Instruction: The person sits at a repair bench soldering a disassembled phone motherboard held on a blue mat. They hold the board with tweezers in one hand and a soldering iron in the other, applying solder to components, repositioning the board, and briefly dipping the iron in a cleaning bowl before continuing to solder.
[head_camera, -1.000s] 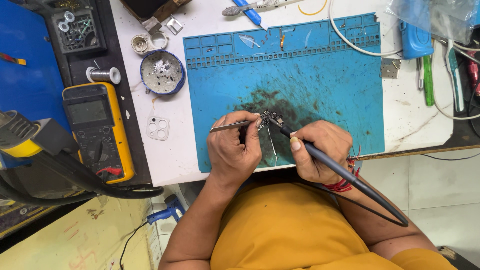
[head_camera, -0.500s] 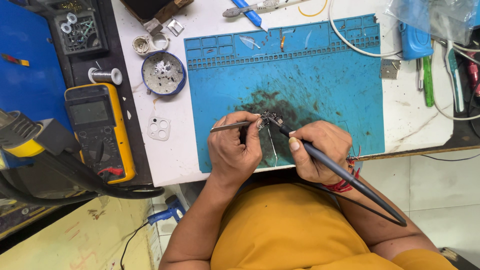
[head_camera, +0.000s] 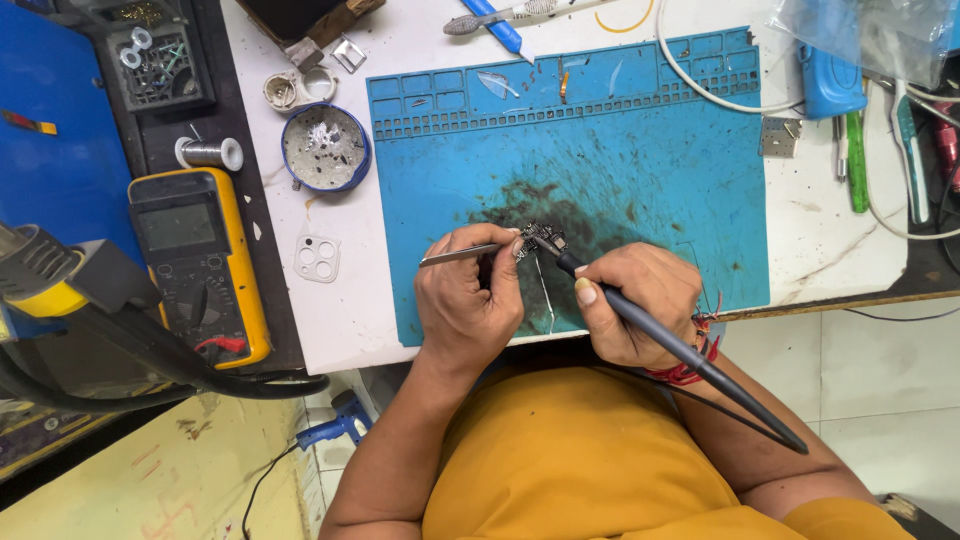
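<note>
Open blue mat (head_camera: 650, 150) beyond both hands; round tin (head_camera: 325, 147) and multimeter (head_camera: 195, 262) crowding the left

A yellow multimeter (head_camera: 195, 262) is seen at the bench's left edge. A round blue tin (head_camera: 325, 147) is placed beside the blue mat's (head_camera: 640, 150) upper-left corner; a solder spool (head_camera: 208, 153) is noted nearby.
</note>
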